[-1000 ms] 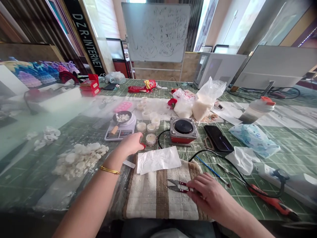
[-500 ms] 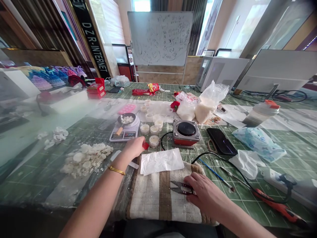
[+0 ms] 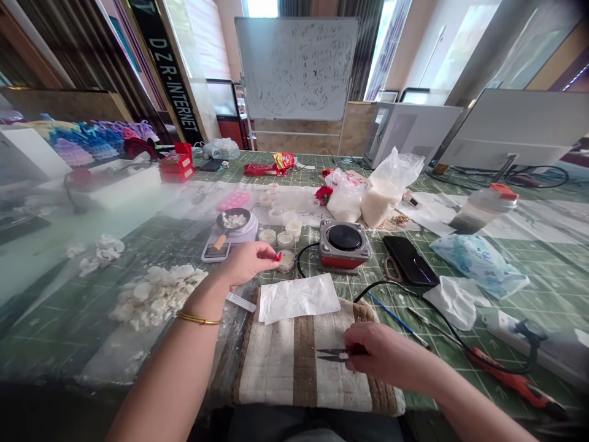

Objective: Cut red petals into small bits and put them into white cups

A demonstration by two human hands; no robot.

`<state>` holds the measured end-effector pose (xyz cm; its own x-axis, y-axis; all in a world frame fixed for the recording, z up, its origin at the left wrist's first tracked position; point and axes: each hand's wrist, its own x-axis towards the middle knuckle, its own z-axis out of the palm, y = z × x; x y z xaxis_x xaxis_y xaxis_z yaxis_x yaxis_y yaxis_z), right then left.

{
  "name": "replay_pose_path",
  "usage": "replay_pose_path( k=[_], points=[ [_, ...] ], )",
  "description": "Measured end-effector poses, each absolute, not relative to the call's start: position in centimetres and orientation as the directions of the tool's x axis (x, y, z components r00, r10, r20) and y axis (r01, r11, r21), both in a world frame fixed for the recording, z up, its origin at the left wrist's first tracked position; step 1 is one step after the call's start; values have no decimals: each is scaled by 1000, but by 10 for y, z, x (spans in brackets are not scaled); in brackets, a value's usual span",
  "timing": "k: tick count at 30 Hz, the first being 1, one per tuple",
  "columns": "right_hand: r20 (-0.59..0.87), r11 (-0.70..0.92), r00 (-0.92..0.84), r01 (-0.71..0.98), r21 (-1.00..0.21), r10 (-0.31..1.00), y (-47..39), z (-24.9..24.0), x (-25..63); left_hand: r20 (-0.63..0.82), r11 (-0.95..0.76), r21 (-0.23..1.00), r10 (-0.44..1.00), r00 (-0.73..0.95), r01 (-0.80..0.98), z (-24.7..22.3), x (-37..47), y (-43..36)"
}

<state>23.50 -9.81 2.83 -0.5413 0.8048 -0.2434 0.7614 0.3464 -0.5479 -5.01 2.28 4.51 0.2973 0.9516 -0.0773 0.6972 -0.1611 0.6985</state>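
Note:
Between the thumb and fingers of my left hand is a small red piece. They pinch it at the rim of the nearest white candle cup; whether it touches the cup I cannot tell. My right hand is wrapped round black thread snips, whose blades point left, nearly together, over a striped towel. A crumpled white paper sheet lies on the towel's far edge, between my hands.
Left stand a kitchen scale bearing a small pan and a pile of white wax pieces. A hot plate is just beyond the paper. On the right lie a phone, a cable and a red-handled tool.
My left hand has moved slightly right and up, bringing the red piece to the nearest candle cup. In my right hand the snips' blades have come closer together.

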Motion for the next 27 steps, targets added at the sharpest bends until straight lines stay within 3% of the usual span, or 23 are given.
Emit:
replay_pose_path(
  k=[2,4,7,9,12,18,27],
  points=[
    [-242,276,-550,694,-665,799,-94,39,241,-110,-74,929,881,461,362,57,-41,13],
    [-233,141,-552,552,-822,801,-89,50,243,-136,61,988,789,599,145,61,-29,7],
    [-168,-47,-501,245,-968,849,-79,62,237,-163,165,985,743,649,59,53,-11,5],
    [-53,-8,-403,113,-994,914,-71,64,228,-183,193,979,729,660,58,44,-3,7],
    [49,97,-274,162,-982,961,-56,60,213,-200,252,967,692,693,28,31,2,11],
    [36,117,-226,353,-928,973,-38,31,199,-213,301,953,698,684,-11,11,2,14],
    [-33,30,-198,310,-950,980,-40,9,199,-226,335,942,669,708,-16,10,7,8]
  ],
)
